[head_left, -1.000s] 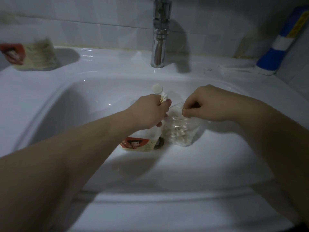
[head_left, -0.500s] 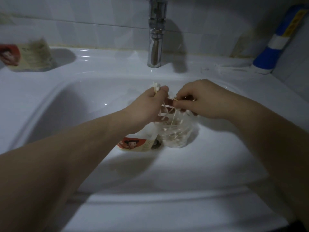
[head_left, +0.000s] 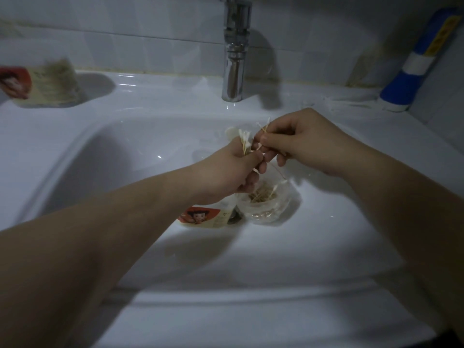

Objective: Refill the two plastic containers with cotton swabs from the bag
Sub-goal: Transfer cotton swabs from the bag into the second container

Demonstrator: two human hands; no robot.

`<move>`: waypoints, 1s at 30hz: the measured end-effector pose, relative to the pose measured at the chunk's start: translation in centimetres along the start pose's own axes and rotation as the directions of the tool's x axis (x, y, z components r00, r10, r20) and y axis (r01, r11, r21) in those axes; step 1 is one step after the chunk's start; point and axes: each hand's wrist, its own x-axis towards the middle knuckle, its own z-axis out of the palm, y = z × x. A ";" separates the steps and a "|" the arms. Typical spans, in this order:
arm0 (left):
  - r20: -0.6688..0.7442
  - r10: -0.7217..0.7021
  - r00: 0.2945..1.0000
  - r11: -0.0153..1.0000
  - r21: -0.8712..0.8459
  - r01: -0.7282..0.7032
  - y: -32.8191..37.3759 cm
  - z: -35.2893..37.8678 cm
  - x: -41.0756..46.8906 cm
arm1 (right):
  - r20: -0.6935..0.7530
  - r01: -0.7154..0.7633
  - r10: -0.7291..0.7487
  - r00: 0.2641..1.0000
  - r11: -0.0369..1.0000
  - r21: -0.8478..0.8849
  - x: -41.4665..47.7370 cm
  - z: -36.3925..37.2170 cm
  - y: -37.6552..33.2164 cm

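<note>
Hands meet over a white sink basin [head_left: 105, 156], seen from above in dim light. The left hand [head_left: 233, 172] reaches in from the near left, its fingers curled round a bunch of cotton swabs [head_left: 244, 143] whose white tips stick up above the fist. The right hand [head_left: 303, 140] comes in from the right and touches the left at the fingertips. Its thumb and fingers pinch a few more swabs, and their thin sticks and tips fan out above the knuckles.

Just below both hands, a clear plastic container [head_left: 267, 205] stands upright on the basin floor, open at the top, with a loose layer of swabs inside. To its left, just across the drain [head_left: 234, 215], lies the bag [head_left: 203, 217], its red cartoon label facing up. The left wrist covers the bag's upper part, so whether that hand also holds it cannot be told.

A chrome faucet [head_left: 236, 54] rises at the far edge. On the counter [head_left: 155, 89] at far left sits a blurred labelled package [head_left: 47, 84]. A blue and white bottle [head_left: 414, 66] leans at far right.
</note>
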 end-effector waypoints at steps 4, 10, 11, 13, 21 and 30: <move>-0.023 -0.048 0.999 0.999 0.013 0.048 0.1 -0.2 0.2 | -0.055 -0.038 0.042 0.998 0.996 0.076 0.2 0.1 0.1; -0.109 -0.145 0.983 0.989 -0.022 0.143 0.0 -0.1 0.5 | -0.207 -0.067 0.101 0.973 0.984 0.167 0.3 -0.5 -0.2; -0.145 -0.158 0.977 0.987 -0.055 0.152 0.0 -0.1 0.5 | -0.191 -0.082 0.119 0.974 0.979 0.189 0.4 -0.5 -0.3; -0.206 -0.182 0.961 0.981 -0.109 0.162 0.1 -0.2 0.6 | -0.172 -0.092 0.142 0.975 0.959 0.269 0.4 -0.1 -0.5; -0.229 -0.062 0.971 0.992 -0.122 0.034 0.6 -0.7 0.7 | -0.038 -0.032 0.033 0.999 0.999 0.024 -0.2 1.6 -0.3; -0.183 -0.025 0.983 0.976 -0.216 -0.015 0.3 -0.7 0.7 | 0.018 0.098 -0.097 0.995 0.952 -0.291 0.0 2.7 -0.2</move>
